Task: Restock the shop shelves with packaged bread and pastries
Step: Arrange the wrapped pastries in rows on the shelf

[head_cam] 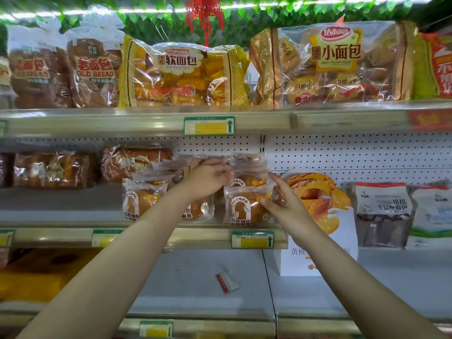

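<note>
Several small clear packets of round buns stand stacked in rows on the middle shelf. My left hand reaches over the stack, and its curled fingers pinch the top edge of a bun packet in the back row. My right hand lies against the right side of the front packet, fingers straight, thumb touching its front. Another bun packet stands at the stack's left.
Large bread bags line the top shelf. Wrapped loaves lie at the middle shelf's left. A peach-bread display card and dark and white bags stand to the right. A small red-and-white tag lies on the lower shelf.
</note>
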### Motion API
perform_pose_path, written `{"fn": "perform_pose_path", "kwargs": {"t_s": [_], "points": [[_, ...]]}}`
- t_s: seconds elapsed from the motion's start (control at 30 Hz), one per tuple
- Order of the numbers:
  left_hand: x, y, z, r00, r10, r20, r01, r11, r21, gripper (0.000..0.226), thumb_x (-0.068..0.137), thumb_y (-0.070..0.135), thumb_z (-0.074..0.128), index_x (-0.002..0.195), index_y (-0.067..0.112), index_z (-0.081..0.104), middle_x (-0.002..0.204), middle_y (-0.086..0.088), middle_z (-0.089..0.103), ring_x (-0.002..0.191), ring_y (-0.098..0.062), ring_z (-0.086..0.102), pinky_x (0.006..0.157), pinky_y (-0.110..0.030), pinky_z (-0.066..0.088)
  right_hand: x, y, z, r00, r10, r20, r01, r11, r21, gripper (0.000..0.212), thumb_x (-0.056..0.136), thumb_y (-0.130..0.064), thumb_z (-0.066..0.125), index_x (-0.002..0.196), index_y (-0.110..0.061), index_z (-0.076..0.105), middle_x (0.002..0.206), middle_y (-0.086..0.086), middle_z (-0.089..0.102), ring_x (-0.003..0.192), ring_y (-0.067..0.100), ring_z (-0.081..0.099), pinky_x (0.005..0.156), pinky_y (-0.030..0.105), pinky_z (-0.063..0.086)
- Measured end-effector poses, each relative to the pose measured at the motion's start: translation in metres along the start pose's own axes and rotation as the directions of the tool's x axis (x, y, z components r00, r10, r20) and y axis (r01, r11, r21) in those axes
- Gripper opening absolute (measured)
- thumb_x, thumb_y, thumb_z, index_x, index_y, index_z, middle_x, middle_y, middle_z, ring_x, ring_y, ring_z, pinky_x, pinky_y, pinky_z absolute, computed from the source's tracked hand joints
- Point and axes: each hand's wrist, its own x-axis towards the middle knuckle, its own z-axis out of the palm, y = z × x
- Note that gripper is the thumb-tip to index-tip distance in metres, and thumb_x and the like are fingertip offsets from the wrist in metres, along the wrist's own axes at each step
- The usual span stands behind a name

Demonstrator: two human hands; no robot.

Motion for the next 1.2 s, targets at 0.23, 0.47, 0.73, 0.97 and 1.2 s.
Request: {"fn": "perform_pose_path", "kwargs": {"t_s": [0.23, 0.47, 0.73, 0.97, 1.2], "points": [[-0.014, -0.007, -0.002, 0.984, 0.015, 0.176, -0.053, 0.976, 0.21, 0.076, 0.082, 0.083, 0.029, 0.149, 0.046, 0.032, 0.162, 0.012, 0.02, 0.15, -0.027, 0.001, 0.117, -0.057, 0.0, 0.001, -0.003, 0.005, 0.999, 0.002, -0.043, -0.007, 0.991, -0.134, 0.039, 0.094, -0.019, 0.065, 0.125, -0.037, 0.051, 0.126, -0.011, 0.056, 0.121, 0.016, 0.055, 0.097, 0.038, 0.05], [-0.018, -0.009, 0.008, 0.98, 0.095, 0.177, -0.129, 0.972, 0.197, 0.074, 0.082, 0.062, 0.065, 0.148, 0.042, 0.037, 0.158, 0.011, 0.031, 0.147, -0.019, 0.009, 0.116, -0.047, 0.005, -0.003, -0.008, 0.016, 0.998, -0.056, 0.024, 0.06, 0.975, -0.213, 0.036, 0.095, -0.017, 0.063, 0.121, -0.035, 0.044, 0.114, -0.007, 0.058, 0.11, 0.009, 0.05, 0.096, 0.027, 0.042], [-0.039, -0.016, 0.009, 0.992, 0.117, -0.055, -0.122, 0.988, -0.094, 0.073, 0.084, 0.055, 0.068, 0.146, 0.047, 0.032, 0.159, 0.017, 0.022, 0.15, -0.016, 0.0, 0.119, -0.053, 0.001, -0.016, -0.021, 0.015, 0.996, -0.048, -0.076, 0.043, 0.997, -0.07, 0.06, 0.091, -0.012, 0.069, 0.142, -0.027, 0.042, 0.139, -0.009, 0.047, 0.129, 0.003, 0.041, 0.104, 0.02, 0.035], [-0.113, -0.019, 0.03, 0.93, 0.032, -0.366, -0.263, 0.753, -0.603, 0.039, 0.095, 0.027, 0.062, 0.134, 0.031, 0.057, 0.143, 0.019, 0.049, 0.135, 0.008, 0.038, 0.102, 0.0, 0.026, -0.056, -0.033, 0.041, 0.955, -0.221, -0.197, 0.213, 0.975, -0.059, 0.035, 0.094, -0.015, 0.066, 0.12, -0.038, 0.059, 0.121, -0.029, 0.056, 0.122, -0.011, 0.048, 0.107, 0.02, 0.037], [-0.161, -0.019, 0.065, 0.966, -0.031, -0.256, -0.185, 0.612, -0.769, 0.039, 0.09, 0.035, 0.06, 0.129, 0.041, 0.057, 0.139, 0.027, 0.05, 0.13, 0.016, 0.039, 0.101, -0.003, 0.03, -0.102, -0.008, 0.065, 0.936, -0.194, -0.293, 0.2, 0.98, -0.01, 0.032, 0.099, -0.018, 0.058, 0.126, -0.035, 0.056, 0.141, -0.016, 0.052, 0.134, -0.004, 0.042, 0.111, 0.017, 0.036]]}}
